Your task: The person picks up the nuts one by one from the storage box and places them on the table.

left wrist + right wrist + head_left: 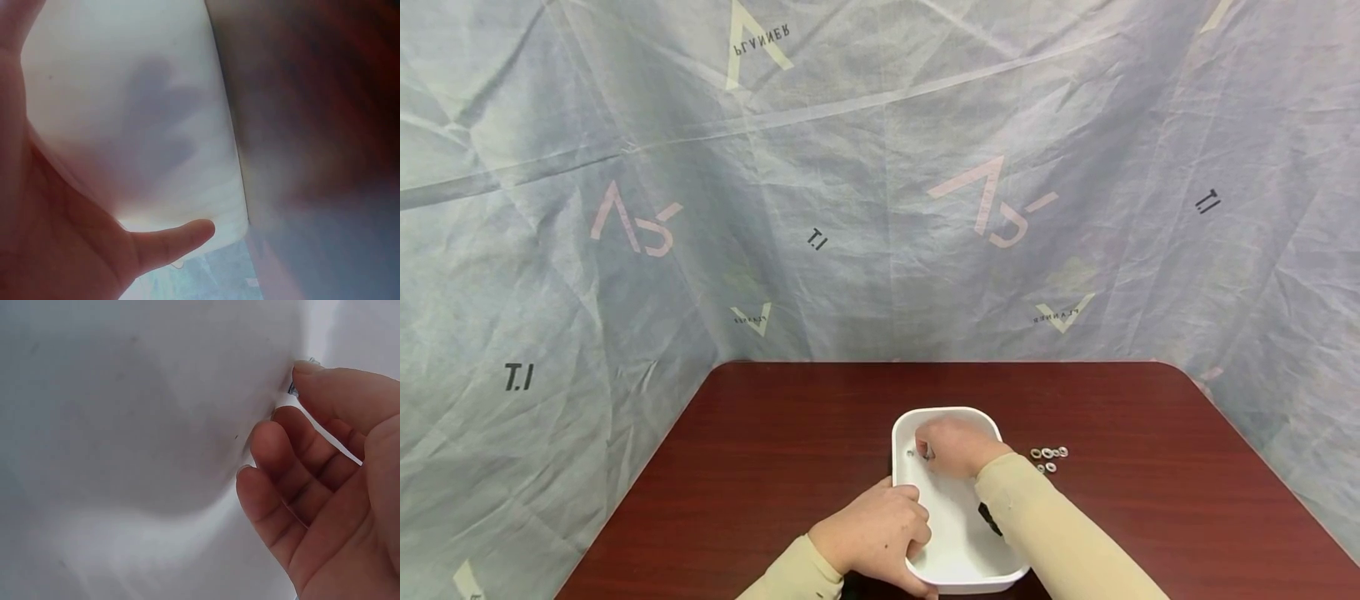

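Note:
A deep white plastic tray with rounded corners rests on the table. My left hand grips its left wall near the front corner, fingers curled over the rim; in the left wrist view the thumb lies along the outside. Inside the tray, toward its far end, my right hand pinches a small shiny metal piece between thumb and index finger. The fingers mostly cover it, so its exact kind cannot be told. Another tiny metal piece lies on the tray floor, left of that hand.
Several small metal rings, like washers or nuts, lie on the dark red-brown table right of the tray, partly behind my right sleeve. A grey printed cloth hangs behind the table and along its sides.

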The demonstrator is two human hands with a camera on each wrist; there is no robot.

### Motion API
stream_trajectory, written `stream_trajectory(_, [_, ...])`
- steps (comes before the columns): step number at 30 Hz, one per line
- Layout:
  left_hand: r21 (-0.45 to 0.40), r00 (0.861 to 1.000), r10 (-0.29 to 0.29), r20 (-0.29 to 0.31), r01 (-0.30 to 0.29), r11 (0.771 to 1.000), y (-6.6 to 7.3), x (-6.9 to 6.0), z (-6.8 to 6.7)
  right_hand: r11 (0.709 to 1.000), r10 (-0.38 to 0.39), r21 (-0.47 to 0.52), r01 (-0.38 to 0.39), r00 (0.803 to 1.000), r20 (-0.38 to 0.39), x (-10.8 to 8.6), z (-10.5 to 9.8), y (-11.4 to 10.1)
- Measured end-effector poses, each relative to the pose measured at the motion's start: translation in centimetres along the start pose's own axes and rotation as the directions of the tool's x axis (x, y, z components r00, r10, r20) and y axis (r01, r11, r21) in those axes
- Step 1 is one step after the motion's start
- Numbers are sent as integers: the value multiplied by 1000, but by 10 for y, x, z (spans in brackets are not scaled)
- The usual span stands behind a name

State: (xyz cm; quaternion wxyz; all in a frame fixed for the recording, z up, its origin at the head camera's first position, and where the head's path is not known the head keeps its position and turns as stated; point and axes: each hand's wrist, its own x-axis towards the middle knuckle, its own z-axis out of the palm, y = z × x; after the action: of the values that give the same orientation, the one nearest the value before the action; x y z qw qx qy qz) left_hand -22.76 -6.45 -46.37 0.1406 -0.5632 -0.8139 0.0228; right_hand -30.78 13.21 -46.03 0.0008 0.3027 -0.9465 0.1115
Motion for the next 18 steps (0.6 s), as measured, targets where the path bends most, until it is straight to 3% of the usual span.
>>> stream_trajectory(7, [-14,1000,-7,5,7,1000,0,0,0,999,26,19,-26,999,19,0,1,3])
stream_trajectory(18, [-19,1000,-7,7,7,1000,-1,0,0,1000,0,-23,0,1000,23,0,-1,1])
